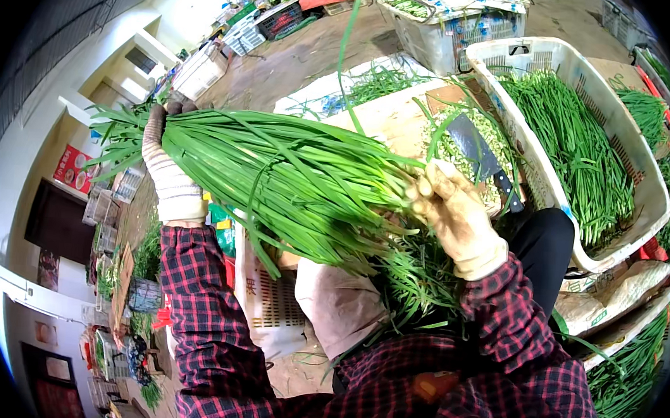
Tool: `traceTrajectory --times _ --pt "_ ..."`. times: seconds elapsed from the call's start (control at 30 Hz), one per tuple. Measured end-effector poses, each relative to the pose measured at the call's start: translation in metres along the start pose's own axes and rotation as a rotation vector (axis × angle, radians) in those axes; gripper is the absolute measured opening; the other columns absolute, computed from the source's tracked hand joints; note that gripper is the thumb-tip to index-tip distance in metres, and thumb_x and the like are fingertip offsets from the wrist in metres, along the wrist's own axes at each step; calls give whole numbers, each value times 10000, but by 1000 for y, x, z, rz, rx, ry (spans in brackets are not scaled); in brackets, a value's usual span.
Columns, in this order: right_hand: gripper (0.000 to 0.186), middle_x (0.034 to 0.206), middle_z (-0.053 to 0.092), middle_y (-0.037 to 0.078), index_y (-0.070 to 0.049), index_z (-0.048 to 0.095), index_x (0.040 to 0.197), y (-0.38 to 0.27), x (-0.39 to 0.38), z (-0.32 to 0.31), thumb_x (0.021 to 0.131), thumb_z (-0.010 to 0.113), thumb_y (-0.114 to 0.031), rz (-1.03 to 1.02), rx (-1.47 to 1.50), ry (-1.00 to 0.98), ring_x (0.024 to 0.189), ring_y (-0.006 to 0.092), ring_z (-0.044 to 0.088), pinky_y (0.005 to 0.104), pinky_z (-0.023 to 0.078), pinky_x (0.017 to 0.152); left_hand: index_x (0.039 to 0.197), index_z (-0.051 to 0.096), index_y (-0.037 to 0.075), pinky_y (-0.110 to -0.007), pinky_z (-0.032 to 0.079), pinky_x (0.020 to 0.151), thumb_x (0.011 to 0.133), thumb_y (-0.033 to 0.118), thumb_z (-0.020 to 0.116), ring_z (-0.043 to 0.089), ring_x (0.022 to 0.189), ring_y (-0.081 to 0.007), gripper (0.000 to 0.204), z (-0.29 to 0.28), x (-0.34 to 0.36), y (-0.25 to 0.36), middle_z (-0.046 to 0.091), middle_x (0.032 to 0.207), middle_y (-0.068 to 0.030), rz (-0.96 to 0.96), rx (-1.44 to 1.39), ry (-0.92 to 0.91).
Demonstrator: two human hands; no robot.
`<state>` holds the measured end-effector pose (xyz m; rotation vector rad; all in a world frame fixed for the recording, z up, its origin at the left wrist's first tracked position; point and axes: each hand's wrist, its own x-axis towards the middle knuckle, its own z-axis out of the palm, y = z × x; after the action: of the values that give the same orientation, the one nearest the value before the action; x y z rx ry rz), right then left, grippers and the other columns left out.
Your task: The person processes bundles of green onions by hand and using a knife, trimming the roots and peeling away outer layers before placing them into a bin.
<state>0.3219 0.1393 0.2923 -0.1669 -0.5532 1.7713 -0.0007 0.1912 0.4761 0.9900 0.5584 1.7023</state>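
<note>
Left hand (pixel 168 168), in a knit work glove, is closed around the leaf end of one large bundle of garlic chives (pixel 291 176) at centre-left of the frame. Right hand (pixel 457 216), also gloved, grips the bundle's stem end at centre; its fingertips are buried in the stalks. One cleaver (pixel 480 155) lies just above the right hand on a chopping board (pixel 392 118). One white plastic crate (pixel 627 144), upper right, holds more chives. Two plaid sleeves (pixel 210 332) enter from below.
</note>
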Motion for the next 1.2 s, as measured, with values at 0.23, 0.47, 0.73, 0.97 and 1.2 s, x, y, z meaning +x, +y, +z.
traceTrajectory --times 0.23,0.47,0.73,0.97,1.2 --pt "177 761 623 59 2 591 965 -24 -68 -69 869 585 -147 177 -567 6 643 130 575 230 475 596 805 588 69 -422 486 798 860 263 557 574 748 -234 204 -24 4 27 611 790 -70 74 26 183" --pt "238 842 627 184 -34 598 1029 -7 -59 10 854 531 -180 58 -1555 -181 749 348 613 389 495 658 832 601 62 -450 490 794 844 243 587 589 803 -268 182 -35 -1 35 630 834 -90 133 103 209" --pt "320 616 578 177 -36 564 1108 56 -6 12 870 517 -245 -196 -1703 77 605 321 602 404 469 542 836 612 61 -456 504 782 842 259 589 609 790 -283 200 -21 -4 26 647 835 -108 131 47 213" --pt "440 649 609 145 42 564 1073 61 22 5 871 541 -349 53 -1138 153 575 230 600 353 467 554 861 617 53 -456 503 782 848 255 578 614 771 -280 207 -10 -16 25 648 839 -119 145 47 234" --pt "221 585 576 -4 -82 669 938 79 31 2 843 618 -276 -74 -806 163 506 91 500 229 391 482 824 578 52 -454 496 776 866 253 560 592 769 -250 206 -3 -19 16 614 773 -74 123 22 186"
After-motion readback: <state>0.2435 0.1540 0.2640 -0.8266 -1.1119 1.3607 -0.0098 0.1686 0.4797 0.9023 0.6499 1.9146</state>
